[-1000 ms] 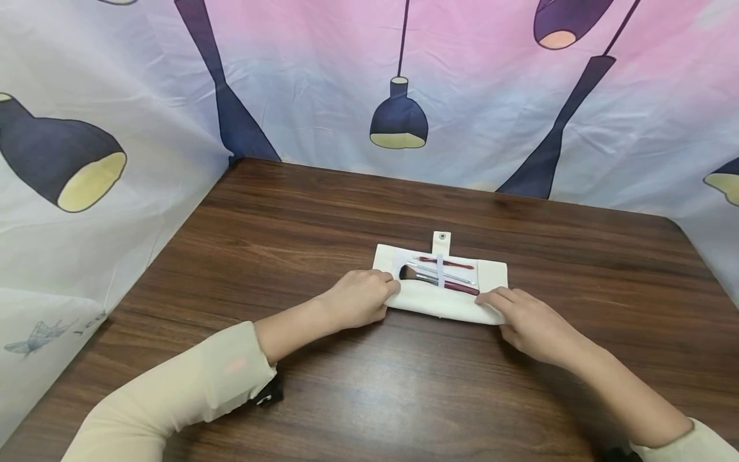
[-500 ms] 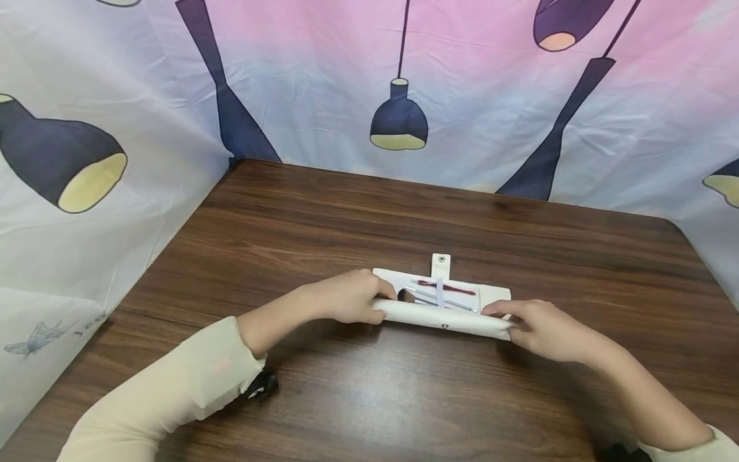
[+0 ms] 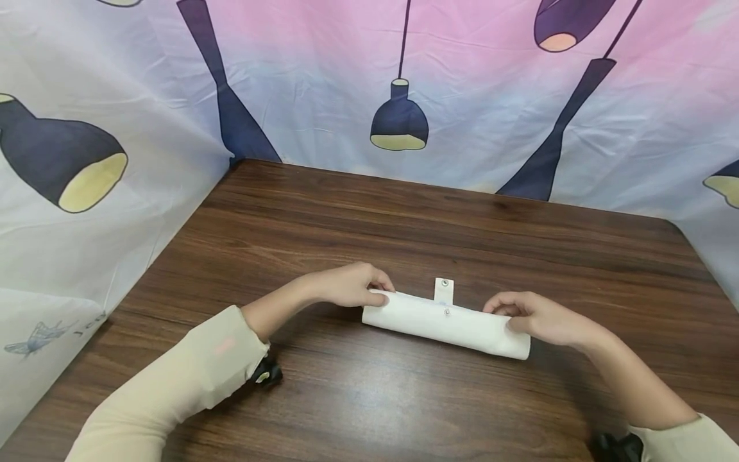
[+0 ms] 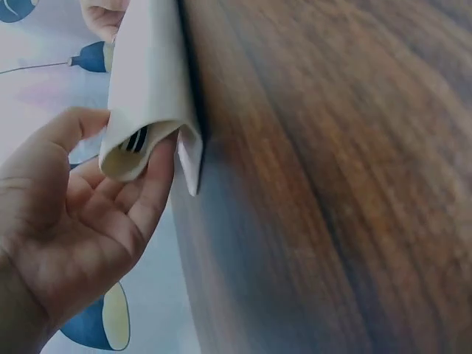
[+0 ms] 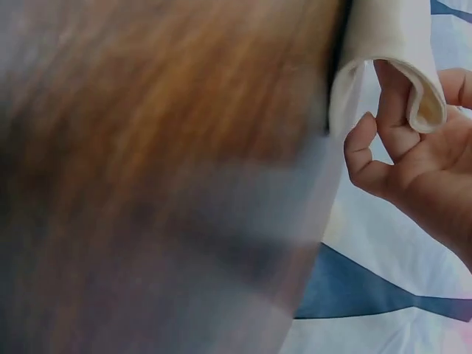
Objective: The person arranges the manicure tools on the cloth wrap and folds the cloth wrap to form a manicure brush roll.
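A white cloth brush roll (image 3: 444, 328) lies rolled up on the table, long side across the head view. At its far side a short strap (image 3: 444, 292) with a metal snap sticks out, and a snap stud shows on the roll's top. My left hand (image 3: 355, 285) pinches the left end between thumb and fingers. In the left wrist view, dark striped ends (image 4: 134, 140) show inside the roll's open end. My right hand (image 3: 545, 317) holds the other end, thumb on top; the right wrist view shows fingers reaching into the fold (image 5: 424, 103). The brushes are otherwise hidden.
The dark wood table (image 3: 323, 218) runs back to a patterned cloth backdrop (image 3: 317, 83) printed with lamps, which also hangs along the left side. Black wrist devices sit beneath the left sleeve (image 3: 225, 359) and the right sleeve (image 3: 687, 439).
The near part of the brush roll has been folded over away from me, covering the brushes and tools that lay visible. The roll and its strap have come nearer to me.
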A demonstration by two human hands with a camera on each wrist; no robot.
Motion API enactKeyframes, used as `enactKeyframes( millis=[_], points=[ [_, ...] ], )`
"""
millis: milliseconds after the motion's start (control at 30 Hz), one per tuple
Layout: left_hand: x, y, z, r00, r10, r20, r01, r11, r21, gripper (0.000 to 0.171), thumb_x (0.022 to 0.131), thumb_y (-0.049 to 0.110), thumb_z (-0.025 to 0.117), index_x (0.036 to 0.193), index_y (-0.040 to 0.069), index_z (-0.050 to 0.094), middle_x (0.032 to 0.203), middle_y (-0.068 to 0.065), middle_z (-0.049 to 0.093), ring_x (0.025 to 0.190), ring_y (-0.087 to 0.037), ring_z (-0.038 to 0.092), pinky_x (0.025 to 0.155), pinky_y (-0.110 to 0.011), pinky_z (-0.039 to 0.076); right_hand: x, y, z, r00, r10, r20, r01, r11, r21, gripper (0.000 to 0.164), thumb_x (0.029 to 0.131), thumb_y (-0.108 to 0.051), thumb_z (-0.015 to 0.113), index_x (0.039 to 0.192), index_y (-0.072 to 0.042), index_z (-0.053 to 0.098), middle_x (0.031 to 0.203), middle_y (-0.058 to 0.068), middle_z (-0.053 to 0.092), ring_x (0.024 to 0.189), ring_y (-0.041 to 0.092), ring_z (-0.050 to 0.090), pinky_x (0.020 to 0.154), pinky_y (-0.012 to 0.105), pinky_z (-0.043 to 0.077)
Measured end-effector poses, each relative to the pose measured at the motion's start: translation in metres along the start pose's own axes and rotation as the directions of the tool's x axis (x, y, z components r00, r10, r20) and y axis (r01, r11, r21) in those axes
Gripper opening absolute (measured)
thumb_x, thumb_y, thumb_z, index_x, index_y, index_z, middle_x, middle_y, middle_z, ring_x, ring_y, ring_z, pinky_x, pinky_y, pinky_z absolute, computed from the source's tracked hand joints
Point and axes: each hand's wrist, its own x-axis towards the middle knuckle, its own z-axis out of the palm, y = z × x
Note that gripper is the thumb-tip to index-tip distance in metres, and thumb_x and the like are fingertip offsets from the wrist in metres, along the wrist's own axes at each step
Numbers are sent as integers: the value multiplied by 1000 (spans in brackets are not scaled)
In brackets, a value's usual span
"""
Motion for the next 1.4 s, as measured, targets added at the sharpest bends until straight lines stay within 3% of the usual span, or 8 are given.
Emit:
enactKeyframes(
  millis=[267,667,833,900,1000,1167,1300,1400],
  points=[
    [7,-2,5,991,-54,-123,66,993,95,21,93,15,53,107,5,64,88,2,64,67,-9,48,79,-33,40,4,1,2,987,71,-142,-94,982,-164,26,84,0,51,108,-5,57,95,5,56,85,20,51,68,28,44],
    [9,1,14,983,-81,-168,120,963,242,25,96,19,49,112,5,62,109,-2,58,110,-19,49,91,-34,39,6,2,3,980,91,-176,-134,959,-250,20,84,1,55,102,-6,60,86,4,52,75,19,47,62,26,41],
    [8,4,15,984,-39,-177,91,952,292,22,94,15,52,111,5,62,108,-3,57,112,-21,47,93,-34,39,8,2,5,981,85,-177,-131,953,-272,19,83,3,56,99,-7,60,84,3,51,73,18,46,61,26,40],
    [10,6,17,978,41,-205,36,932,359,20,91,10,54,108,4,63,105,-4,59,107,-21,50,91,-33,40,9,1,5,981,84,-177,-131,953,-274,19,83,3,57,98,-7,60,83,3,51,72,18,46,61,26,40],
    [13,12,22,953,188,-239,-42,860,509,19,85,1,57,103,5,64,101,-4,61,98,-19,54,89,-29,42,10,1,6,982,82,-172,-129,950,-286,19,83,3,56,98,-7,60,84,3,50,72,18,45,60,27,39],
    [16,27,36,921,348,-173,-162,749,642,28,81,-3,60,106,6,64,103,-2,62,95,-16,55,86,-23,42,15,-1,7,985,70,-155,-120,931,-346,24,82,6,54,99,-9,60,84,3,49,70,16,45,60,27,39],
    [17,36,45,921,377,-102,-219,715,664,32,82,-1,59,113,9,63,110,0,61,97,-15,53,86,-23,41,20,-6,6,991,53,-126,-99,915,-391,29,77,12,51,93,-11,59,79,1,48,68,14,44,58,26,39],
    [18,39,48,930,357,-88,-213,717,664,33,84,2,58,115,11,63,114,2,60,100,-14,52,88,-23,39,26,-10,3,993,71,-93,-103,908,-405,32,72,13,49,92,-10,58,76,1,49,65,14,45,55,27,39]
  ],
)
